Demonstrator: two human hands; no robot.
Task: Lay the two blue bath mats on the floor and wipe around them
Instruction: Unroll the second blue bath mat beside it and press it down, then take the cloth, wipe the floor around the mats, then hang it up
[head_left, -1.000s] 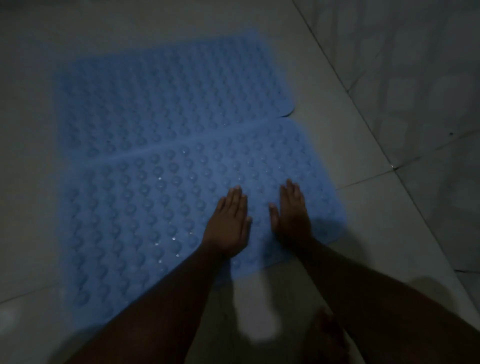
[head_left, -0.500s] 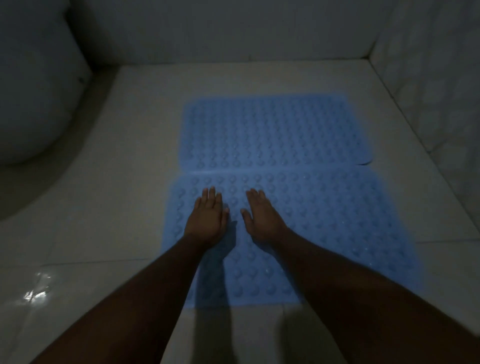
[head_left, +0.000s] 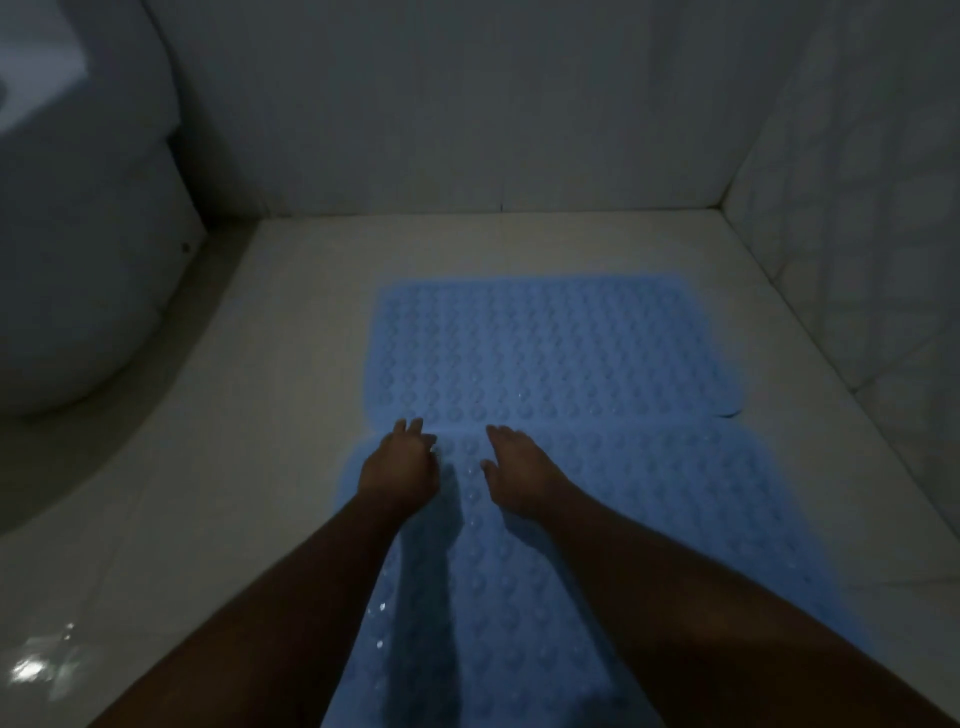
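near mat (head_left: 649, 519) | left hand (head_left: 397, 467), right hand (head_left: 519, 467) flat on it

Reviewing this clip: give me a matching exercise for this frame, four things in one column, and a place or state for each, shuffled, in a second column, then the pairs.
Things:
1. far mat
2. near mat
3. left hand
4. toilet

Places or states:
A. white, at the left edge of the view
B. lies flat nearest the back wall
C. under both forearms, running to the bottom of the view
D. at the near mat's left corner, fingertips at the seam between the mats

Pairs: 1-B, 2-C, 3-D, 4-A
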